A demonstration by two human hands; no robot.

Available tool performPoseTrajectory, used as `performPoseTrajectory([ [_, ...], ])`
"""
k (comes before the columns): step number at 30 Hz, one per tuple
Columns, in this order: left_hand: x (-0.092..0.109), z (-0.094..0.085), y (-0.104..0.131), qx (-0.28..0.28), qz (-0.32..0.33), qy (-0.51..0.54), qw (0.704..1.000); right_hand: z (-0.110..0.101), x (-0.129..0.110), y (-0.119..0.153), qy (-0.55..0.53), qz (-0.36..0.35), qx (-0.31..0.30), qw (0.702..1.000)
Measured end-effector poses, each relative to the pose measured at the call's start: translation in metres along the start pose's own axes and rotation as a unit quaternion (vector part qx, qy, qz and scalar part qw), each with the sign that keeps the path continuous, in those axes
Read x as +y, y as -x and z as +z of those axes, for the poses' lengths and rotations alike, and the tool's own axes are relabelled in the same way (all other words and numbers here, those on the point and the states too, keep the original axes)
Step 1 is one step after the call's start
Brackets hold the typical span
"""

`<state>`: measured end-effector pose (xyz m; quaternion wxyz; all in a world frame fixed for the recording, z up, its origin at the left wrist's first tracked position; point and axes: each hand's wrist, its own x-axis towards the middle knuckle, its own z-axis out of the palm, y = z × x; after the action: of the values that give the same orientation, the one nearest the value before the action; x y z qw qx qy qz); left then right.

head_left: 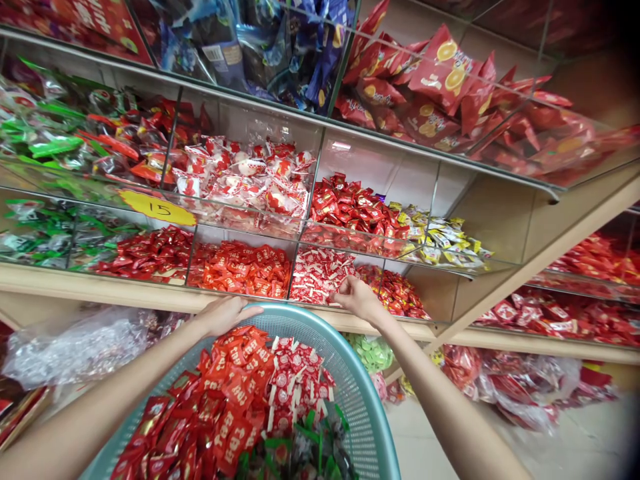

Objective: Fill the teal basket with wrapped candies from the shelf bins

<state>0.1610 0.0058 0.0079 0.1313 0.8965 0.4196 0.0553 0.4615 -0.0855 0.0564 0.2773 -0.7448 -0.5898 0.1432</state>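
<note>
A teal plastic basket [375, 407] stands below the shelf front, holding wrapped candies in separate heaps: dark red, orange-red [240, 380], red-and-white [297, 380] and green-and-clear ones [320, 447]. My left hand [225, 316] grips its far rim, close to the wooden shelf edge. At the front of the lowest compartment with small red-and-white candies [320, 273] is my right hand [357, 299], its fingers curled together. Whatever those fingers hold, if anything, is hidden. Just right of that hand lie small red candies [400, 293].
Glass-fronted shelves [370, 237] rise in tiers, packed with wrapped sweets. A yellow price tag [158, 208] reads 15. Clear plastic bags [80, 343] lie under the lower left shelf, and bagged candies [530, 387] rest below at right. A slanting wooden divider [540, 247] separates the units.
</note>
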Motion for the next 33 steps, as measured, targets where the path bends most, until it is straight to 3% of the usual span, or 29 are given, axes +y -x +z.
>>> performPoseTrajectory([
  [4,0.000,0.000,0.000,-0.004,0.002,-0.012,1.000,0.006,-0.015,0.033,-0.019,-0.116,-0.047,0.992],
  [9,-0.002,0.002,-0.001,0.000,0.007,-0.018,1.000,0.033,-0.028,0.066,0.131,-0.199,-0.119,0.964],
  [15,-0.002,0.002,-0.001,0.008,0.005,-0.011,1.000,0.054,-0.029,0.074,0.272,-0.250,-0.093,0.925],
  [19,-0.002,0.002,-0.001,0.009,0.003,-0.007,1.000,0.054,-0.032,0.076,0.280,-0.245,-0.074,0.925],
  [23,-0.002,0.002,-0.001,0.001,-0.003,-0.003,1.000,0.037,-0.034,0.067,0.234,-0.218,-0.045,0.946],
  [26,-0.002,0.001,-0.001,0.001,-0.003,-0.015,1.000,0.021,-0.025,0.047,0.220,-0.172,0.018,0.960],
  [29,-0.001,0.001,-0.001,0.000,-0.001,-0.022,1.000,0.008,-0.007,0.018,0.268,-0.110,0.076,0.954],
  [33,-0.002,0.001,0.000,0.003,0.010,-0.022,1.000,0.004,0.012,-0.011,0.344,-0.041,0.084,0.934],
])
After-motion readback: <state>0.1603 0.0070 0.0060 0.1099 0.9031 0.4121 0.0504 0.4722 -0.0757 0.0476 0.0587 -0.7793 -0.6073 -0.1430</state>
